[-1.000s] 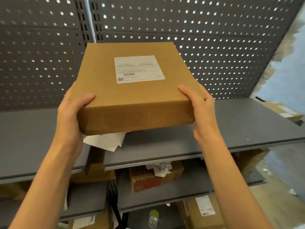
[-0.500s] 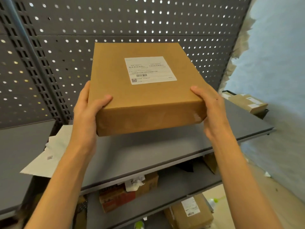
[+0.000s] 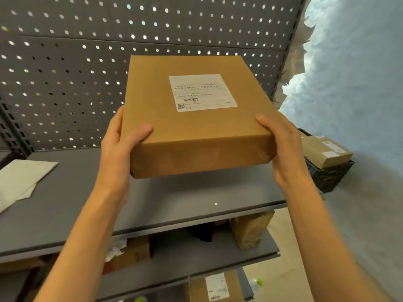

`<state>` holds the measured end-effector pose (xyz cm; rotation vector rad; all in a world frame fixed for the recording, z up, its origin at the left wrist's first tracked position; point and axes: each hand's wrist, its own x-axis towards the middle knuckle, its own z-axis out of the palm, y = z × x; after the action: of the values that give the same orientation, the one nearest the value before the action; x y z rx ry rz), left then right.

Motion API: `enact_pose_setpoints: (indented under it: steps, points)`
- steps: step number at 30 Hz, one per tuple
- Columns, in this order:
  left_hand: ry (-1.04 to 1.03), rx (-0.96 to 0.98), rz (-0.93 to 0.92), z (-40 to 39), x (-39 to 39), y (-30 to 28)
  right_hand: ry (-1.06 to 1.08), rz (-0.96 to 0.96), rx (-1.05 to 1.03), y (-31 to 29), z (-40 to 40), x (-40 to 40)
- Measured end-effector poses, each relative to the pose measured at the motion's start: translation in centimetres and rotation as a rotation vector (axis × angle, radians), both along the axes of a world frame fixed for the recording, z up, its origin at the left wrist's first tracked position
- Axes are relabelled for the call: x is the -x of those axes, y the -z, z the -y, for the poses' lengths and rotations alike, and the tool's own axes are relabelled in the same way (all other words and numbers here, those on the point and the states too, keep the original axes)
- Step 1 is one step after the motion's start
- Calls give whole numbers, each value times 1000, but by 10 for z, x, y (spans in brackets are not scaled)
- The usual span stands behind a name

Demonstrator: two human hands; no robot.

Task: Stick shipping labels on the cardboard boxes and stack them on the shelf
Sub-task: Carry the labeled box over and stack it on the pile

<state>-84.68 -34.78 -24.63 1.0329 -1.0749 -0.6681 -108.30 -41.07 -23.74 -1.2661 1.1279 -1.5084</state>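
Cardboard, plain brown and flat, makes up the box [image 3: 196, 118] we hold above the grey shelf [image 3: 174, 203], clear of its surface, in front of the perforated back panel [image 3: 87, 68]. Our left hand [image 3: 118, 147] clamps its near left corner, thumb on top. A white shipping label [image 3: 202, 92] with barcode and QR code sits on the lid. Our right hand [image 3: 283, 147] clamps the near right corner, so the box spans between both grips.

Dim, soft indoor light; backlit pegboard [image 3: 87, 62] holes glow; edges warp.
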Motion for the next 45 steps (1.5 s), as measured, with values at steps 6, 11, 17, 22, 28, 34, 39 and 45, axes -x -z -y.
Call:
enact_pose_setpoints:
  steps: [6,11,17,22,28,34,39,45]
  points:
    - [-14,-49,-56,11,56,13,-10,-14,-30,7,15,57]
    - [-1,-90,-49,18,76,24,-24,-21,-52,23,23,81]
    - [5,-158,-39,26,87,42,-52,-33,-82,45,29,95]
    - [6,-222,-42,32,91,55,-56,-8,-134,59,34,99]
    - [7,-275,-60,38,91,63,-62,20,-188,66,41,96]
    - [-9,-323,-74,45,87,67,-51,48,-222,71,46,89]
    - [-8,-350,-81,50,83,70,-37,32,-225,72,51,85]
    - [-3,-338,-76,54,82,69,-32,25,-225,73,56,84]
